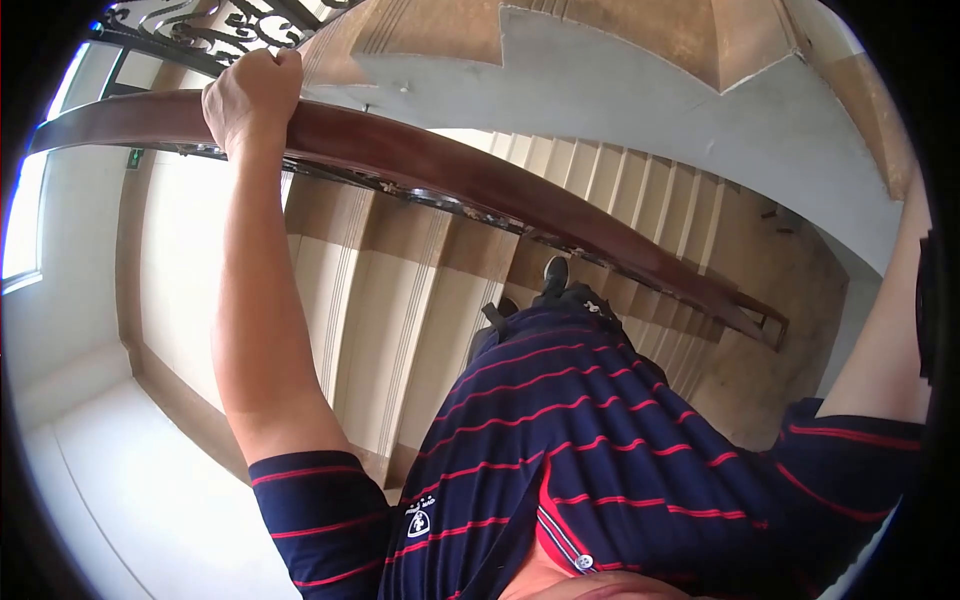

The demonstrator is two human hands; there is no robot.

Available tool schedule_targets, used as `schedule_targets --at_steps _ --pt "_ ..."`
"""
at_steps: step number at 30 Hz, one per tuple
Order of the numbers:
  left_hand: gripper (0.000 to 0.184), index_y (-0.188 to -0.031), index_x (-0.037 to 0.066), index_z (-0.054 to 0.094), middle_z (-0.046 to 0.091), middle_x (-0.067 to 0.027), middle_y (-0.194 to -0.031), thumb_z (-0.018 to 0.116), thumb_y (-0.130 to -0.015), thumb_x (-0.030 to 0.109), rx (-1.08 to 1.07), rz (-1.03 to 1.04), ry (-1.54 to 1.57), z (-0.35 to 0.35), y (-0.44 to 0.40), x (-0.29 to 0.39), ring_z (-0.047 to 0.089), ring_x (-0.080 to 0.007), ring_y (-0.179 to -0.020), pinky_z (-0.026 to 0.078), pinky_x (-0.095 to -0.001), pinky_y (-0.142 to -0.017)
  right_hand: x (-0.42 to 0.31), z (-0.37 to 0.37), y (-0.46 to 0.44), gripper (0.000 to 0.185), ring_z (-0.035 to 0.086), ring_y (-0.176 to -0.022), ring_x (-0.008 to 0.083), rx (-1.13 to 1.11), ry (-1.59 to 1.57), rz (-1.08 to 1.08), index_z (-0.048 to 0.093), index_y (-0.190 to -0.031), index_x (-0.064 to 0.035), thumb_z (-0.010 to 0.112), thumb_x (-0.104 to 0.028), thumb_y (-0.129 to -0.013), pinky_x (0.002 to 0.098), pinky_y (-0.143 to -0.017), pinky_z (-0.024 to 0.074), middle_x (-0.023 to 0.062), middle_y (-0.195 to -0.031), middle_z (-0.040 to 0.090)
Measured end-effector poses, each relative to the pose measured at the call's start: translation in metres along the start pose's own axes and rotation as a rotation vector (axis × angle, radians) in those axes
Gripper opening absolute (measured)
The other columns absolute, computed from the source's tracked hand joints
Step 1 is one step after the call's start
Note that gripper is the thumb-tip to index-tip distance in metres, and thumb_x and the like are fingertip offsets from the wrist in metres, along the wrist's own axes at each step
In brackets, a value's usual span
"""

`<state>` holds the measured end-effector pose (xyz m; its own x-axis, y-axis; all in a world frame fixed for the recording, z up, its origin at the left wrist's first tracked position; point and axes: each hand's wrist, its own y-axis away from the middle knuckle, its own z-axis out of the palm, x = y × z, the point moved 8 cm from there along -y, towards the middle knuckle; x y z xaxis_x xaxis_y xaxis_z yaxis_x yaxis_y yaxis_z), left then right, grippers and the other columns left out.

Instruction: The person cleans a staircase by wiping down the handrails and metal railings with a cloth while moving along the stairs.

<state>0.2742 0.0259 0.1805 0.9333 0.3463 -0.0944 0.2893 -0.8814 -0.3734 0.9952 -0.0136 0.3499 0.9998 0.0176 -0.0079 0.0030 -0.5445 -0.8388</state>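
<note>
My left hand (252, 95) is closed over the dark red-brown handrail (420, 160) at the upper left, its knuckles facing up and its fingers partly hidden. The rail curves from the left edge down to the right, in front of my body. Only the forearm of my right arm shows at the right edge, with a dark band (926, 305) on it. The right hand is out of frame.
Pale stairs (385, 330) with brown edges lie under me, and a dark shoe (556, 275) shows there. Another flight (620, 185) runs beyond the rail. Black scrolled ironwork (215, 30) stands upper left, near a curved grey stair side (640, 100).
</note>
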Motion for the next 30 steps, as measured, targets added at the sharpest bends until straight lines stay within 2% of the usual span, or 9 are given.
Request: schedule_targets --at_steps 7,10,11,14,16,17,20,30 --pt "0.046 -0.097 0.011 0.083 0.079 -0.0175 -0.1 0.049 -0.094 0.042 0.012 0.04 0.004 0.003 0.001 0.0 0.075 -0.0377 -0.099 0.056 -0.0453 -0.097 -0.011 0.012 0.015 0.037 0.064 -0.12 0.0338 -0.014 -0.01 -0.01 0.066 -0.124 -0.0003 0.056 -0.029 -0.103 0.0416 -0.104 0.0512 0.0201 -0.124 0.068" --pt "0.047 -0.098 0.013 0.083 0.078 -0.0188 -0.101 0.047 -0.093 0.043 -0.002 0.056 0.012 0.003 -0.001 0.001 0.075 -0.0399 -0.098 0.056 -0.0475 -0.096 -0.014 0.021 0.016 0.037 0.064 -0.12 0.0331 -0.019 -0.012 -0.008 0.066 -0.124 -0.0007 0.056 -0.029 -0.103 0.0412 -0.104 0.0512 0.0194 -0.124 0.068" --pt "0.045 -0.097 0.008 0.082 0.08 -0.0179 -0.095 0.052 -0.098 0.041 0.045 0.08 -0.031 0.0 0.0 0.004 0.078 -0.0331 -0.091 0.058 -0.0423 -0.091 -0.016 0.022 0.017 0.037 0.064 -0.12 0.0329 -0.018 -0.012 -0.008 0.066 -0.124 -0.0008 0.056 -0.029 -0.103 0.0411 -0.104 0.0511 0.0191 -0.124 0.068" --pt "0.049 -0.104 0.017 0.083 0.077 -0.0178 -0.11 0.048 -0.092 0.049 -0.007 0.061 -0.008 0.001 -0.001 0.001 0.073 -0.0418 -0.105 0.056 -0.0497 -0.097 -0.018 0.023 0.02 0.036 0.064 -0.119 0.0322 -0.018 -0.02 -0.014 0.066 -0.124 -0.0012 0.057 -0.029 -0.102 0.0407 -0.104 0.0511 0.0184 -0.124 0.068" --pt "0.045 -0.104 0.01 0.082 0.08 -0.0166 -0.105 0.052 -0.097 0.042 0.04 0.087 -0.047 -0.008 0.006 0.009 0.076 -0.0346 -0.099 0.057 -0.043 -0.095 -0.018 0.024 0.021 0.036 0.064 -0.119 0.0318 -0.023 -0.024 -0.009 0.066 -0.124 -0.0014 0.057 -0.029 -0.102 0.0404 -0.104 0.051 0.0179 -0.124 0.068" --pt "0.035 -0.086 0.002 0.08 0.077 -0.0225 -0.091 0.066 -0.087 0.034 0.092 -0.023 0.177 -0.028 0.014 0.011 0.075 -0.0365 -0.094 0.056 -0.0461 -0.093 -0.018 0.025 0.023 0.036 0.064 -0.119 0.0316 -0.026 -0.023 -0.008 0.066 -0.124 -0.0016 0.057 -0.029 -0.102 0.0403 -0.104 0.051 0.0176 -0.124 0.068" --pt "0.035 -0.084 0.001 0.08 0.077 -0.0213 -0.091 0.065 -0.087 0.033 0.169 0.012 0.148 -0.036 0.02 0.015 0.075 -0.0365 -0.094 0.056 -0.0467 -0.093 -0.018 0.023 0.023 0.035 0.064 -0.119 0.0309 -0.025 -0.035 -0.013 0.066 -0.125 -0.002 0.057 -0.028 -0.102 0.0399 -0.104 0.051 0.0169 -0.124 0.068" --pt "0.035 -0.084 0.002 0.081 0.077 -0.0212 -0.09 0.063 -0.089 0.032 0.149 0.042 0.172 -0.057 0.024 0.021 0.076 -0.0354 -0.094 0.056 -0.0456 -0.093 -0.039 0.027 0.013 0.034 0.064 -0.118 0.0287 -0.019 -0.088 -0.03 0.065 -0.125 -0.0033 0.058 -0.028 -0.102 0.0385 -0.105 0.0508 0.0144 -0.124 0.067"
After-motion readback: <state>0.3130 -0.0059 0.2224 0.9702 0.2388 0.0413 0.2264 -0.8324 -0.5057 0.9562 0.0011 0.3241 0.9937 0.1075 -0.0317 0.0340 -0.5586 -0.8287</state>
